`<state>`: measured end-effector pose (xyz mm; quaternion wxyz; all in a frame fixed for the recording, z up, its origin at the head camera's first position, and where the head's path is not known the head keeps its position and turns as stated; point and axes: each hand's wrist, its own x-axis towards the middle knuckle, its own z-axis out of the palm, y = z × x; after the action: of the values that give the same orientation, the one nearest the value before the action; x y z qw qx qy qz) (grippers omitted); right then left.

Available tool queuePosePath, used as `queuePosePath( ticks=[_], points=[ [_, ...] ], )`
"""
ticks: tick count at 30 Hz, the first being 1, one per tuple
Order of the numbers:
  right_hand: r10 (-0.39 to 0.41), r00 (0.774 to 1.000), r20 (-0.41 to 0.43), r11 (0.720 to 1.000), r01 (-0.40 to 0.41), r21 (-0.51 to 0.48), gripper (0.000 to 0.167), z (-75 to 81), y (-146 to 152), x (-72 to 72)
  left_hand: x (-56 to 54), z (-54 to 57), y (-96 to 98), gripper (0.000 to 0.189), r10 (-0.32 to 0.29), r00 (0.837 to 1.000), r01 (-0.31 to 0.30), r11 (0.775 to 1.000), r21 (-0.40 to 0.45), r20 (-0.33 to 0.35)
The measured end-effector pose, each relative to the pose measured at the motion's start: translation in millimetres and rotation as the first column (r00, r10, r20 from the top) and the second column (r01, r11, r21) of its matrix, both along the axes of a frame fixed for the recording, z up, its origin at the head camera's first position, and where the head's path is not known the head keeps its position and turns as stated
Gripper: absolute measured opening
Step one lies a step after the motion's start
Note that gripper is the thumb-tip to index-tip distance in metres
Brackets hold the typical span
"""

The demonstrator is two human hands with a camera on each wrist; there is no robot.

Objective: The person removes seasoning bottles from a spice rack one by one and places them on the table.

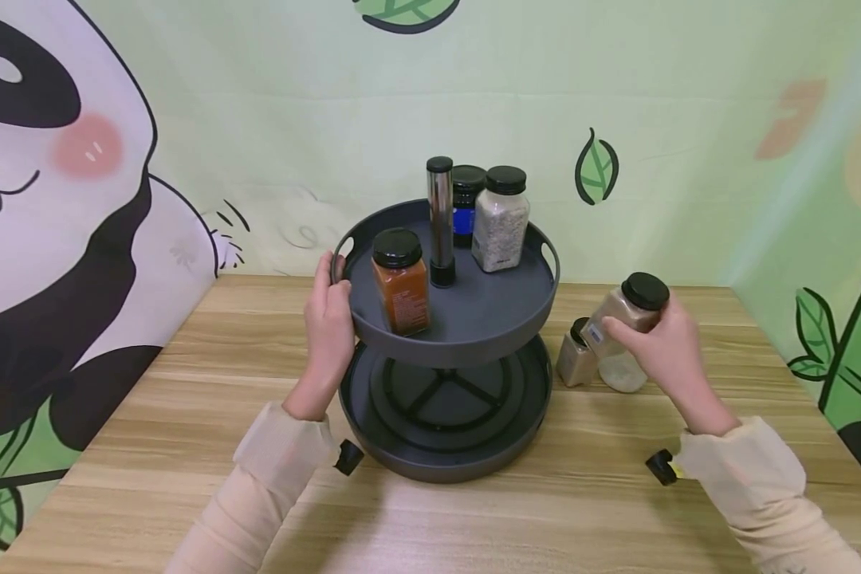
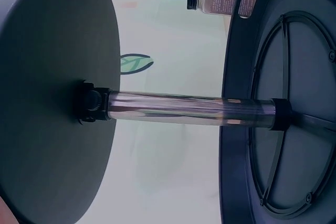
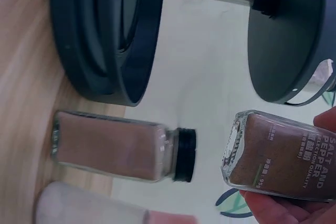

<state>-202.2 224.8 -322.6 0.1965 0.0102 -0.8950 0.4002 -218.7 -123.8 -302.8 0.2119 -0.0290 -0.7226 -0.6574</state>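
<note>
My left hand (image 1: 328, 319) grips the rim of a dark grey two-tier tray (image 1: 473, 315) at its left handle cut-out. On the right, my right hand (image 1: 663, 351) holds a clear spice jar (image 3: 278, 156) of brown powder with a black lid, its label reading "salt and pepper". That jar is tilted and raised off the table. Below it a similar black-lidded jar (image 1: 576, 363) of brown powder stands beside a pale container (image 1: 623, 375), partly hidden by the held jar. The upper tier bears a jar of orange-red seasoning (image 1: 405, 295), a jar of white grains (image 1: 501, 231) and a dark jar with a blue label (image 1: 463, 219).
A shiny metal post (image 1: 441, 215) rises from the upper tier. The lower tier (image 1: 445, 470) shows a ringed, spoked base. The whole stand rests on a wooden table (image 1: 208, 399), with a printed panda cloth (image 1: 294, 143) behind.
</note>
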Motion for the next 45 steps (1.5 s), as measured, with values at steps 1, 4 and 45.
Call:
queuePosePath(
  ticks=[1,4,45],
  points=[
    [0.001,1.0,0.005,1.0,-0.001,-0.002,0.049,-1.8,0.9,-0.3,0.0,0.0,0.0,0.051,-0.001,1.0,0.001,1.0,0.0,0.001],
    [0.002,1.0,0.021,1.0,-0.002,0.0,0.049,-7.7,4.0,-1.1,0.3,-0.1,0.1,0.051,-0.001,1.0,0.001,1.0,0.0,0.005],
    [0.073,0.974,0.215,0.995,-0.087,0.056,0.059,-47.4,42.6,6.2,1.3,0.2,0.4,0.052,0.006,1.0,-0.006,1.0,-0.019,0.019]
  ],
)
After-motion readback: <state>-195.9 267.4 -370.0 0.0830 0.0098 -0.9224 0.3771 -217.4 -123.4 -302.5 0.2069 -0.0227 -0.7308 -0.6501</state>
